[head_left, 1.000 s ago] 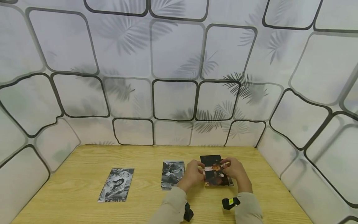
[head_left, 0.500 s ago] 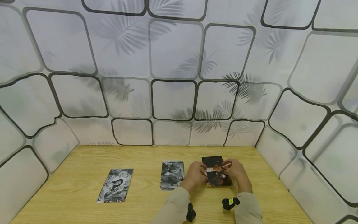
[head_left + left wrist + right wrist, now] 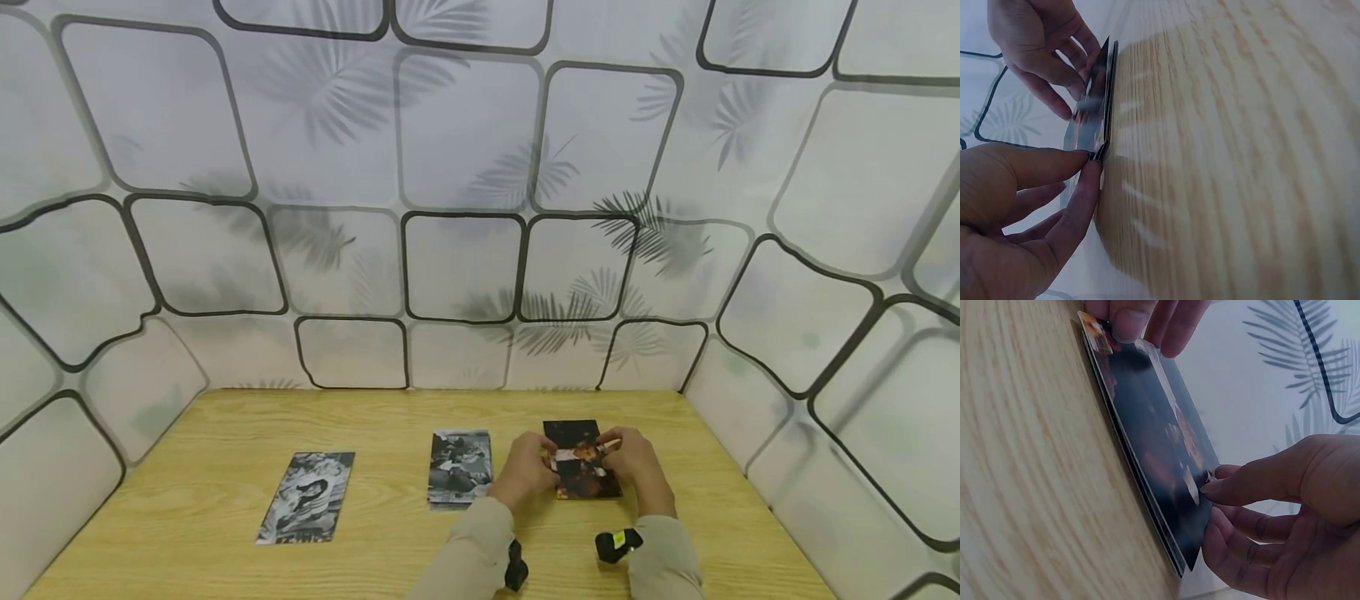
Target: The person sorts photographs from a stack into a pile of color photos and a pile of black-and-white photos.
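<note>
A dark colour photo (image 3: pixel 576 485) lies on top of a small stack at the right of the table. My left hand (image 3: pixel 525 472) pinches its left edge between thumb and index finger. On the opposite edge my right hand (image 3: pixel 637 468) grips with the thumb on top and fingers beneath. Seen from the right wrist, the top photo (image 3: pixel 1154 434) tilts up off the layers (image 3: pixel 1129 469) under it, with a thin gap along the near side. The left wrist view shows the photo stack (image 3: pixel 1109 100) edge-on, close over the wood.
Left of my left hand is a pile of black-and-white photos (image 3: pixel 459 465), its lower edges slightly uneven. Farther left lies a single black-and-white photo (image 3: pixel 306 498). A patterned wall (image 3: pixel 465 267) borders the wooden table (image 3: pixel 390 550) behind and at the sides.
The top photo and my left hand have shifted slightly right. Less of the lower photos shows past the top one's right edge. My right hand has barely moved.
</note>
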{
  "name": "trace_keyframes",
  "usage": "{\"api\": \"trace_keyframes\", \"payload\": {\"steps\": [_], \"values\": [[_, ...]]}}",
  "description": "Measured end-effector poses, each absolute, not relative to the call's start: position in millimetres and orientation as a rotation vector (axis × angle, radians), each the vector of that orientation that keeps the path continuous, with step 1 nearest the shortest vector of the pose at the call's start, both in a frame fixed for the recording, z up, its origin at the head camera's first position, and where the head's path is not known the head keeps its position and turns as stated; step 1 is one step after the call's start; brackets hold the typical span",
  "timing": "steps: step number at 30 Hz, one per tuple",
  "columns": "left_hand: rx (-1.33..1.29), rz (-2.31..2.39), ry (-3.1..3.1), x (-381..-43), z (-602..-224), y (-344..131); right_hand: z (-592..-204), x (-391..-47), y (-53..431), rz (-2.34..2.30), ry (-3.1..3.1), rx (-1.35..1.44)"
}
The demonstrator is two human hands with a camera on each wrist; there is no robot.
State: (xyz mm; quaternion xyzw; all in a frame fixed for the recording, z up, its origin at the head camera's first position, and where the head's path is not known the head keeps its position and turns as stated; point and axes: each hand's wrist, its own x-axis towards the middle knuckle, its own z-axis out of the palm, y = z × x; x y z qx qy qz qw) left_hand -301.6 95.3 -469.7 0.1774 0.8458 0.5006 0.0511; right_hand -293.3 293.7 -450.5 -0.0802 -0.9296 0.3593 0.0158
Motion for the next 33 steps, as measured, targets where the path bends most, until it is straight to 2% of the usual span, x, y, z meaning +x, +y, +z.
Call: {"api": "trace_keyframes", "payload": {"steps": [19, 33], "values": [[0.499, 1.515, 2.609, -303.2, -474.6, 103.3, -459.4, -297.2, 295.4, 1.093, -2.891, -0.273], [0.528, 1.49, 2.62, -304.1, -472.6, 102.3, -451.4, -295.7, 298.3, 1.076, -2.91, -0.264]]}}
